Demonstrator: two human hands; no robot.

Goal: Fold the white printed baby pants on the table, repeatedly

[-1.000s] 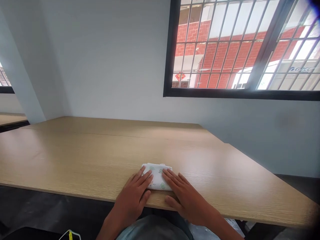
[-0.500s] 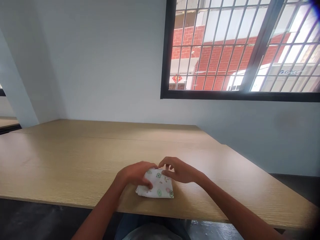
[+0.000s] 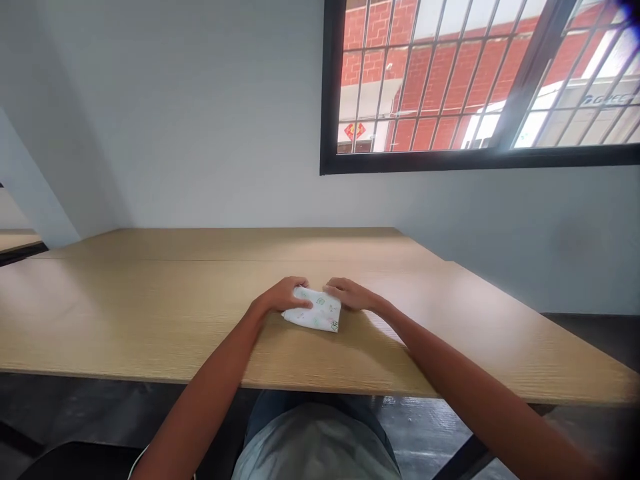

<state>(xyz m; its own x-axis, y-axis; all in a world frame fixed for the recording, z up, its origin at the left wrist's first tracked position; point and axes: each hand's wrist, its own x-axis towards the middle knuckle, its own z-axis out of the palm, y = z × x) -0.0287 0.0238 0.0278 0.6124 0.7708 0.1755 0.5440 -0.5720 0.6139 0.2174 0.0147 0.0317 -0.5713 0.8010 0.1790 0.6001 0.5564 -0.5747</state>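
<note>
One desk (image 3: 150, 320), pale wood, below a barred window (image 3: 475, 80). My left hand (image 3: 284, 297): grip curled closed over the left end of the folded cloth (image 3: 316, 315). My right hand (image 3: 351, 295): fingers on its far right edge; whether that grip pinches, I cannot tell. The cloth lies flat at mid-desk between both hands.

One folded white cloth with small green printed figures (image 3: 316, 313) lies at the middle of the view. Two bare hands touch it: the left hand (image 3: 283, 298) at its nine o'clock, the right hand (image 3: 351, 295) at its three o'clock. Two pale wooden surfaces show: one long pale wooden tabletop (image 3: 150, 313) under the cloth, crossed by one seam, and one second wooden tabletop edge (image 3: 17, 240) at nine o'clock of the view. One black-framed barred window (image 3: 327, 87) sits at one o'clock.
</note>
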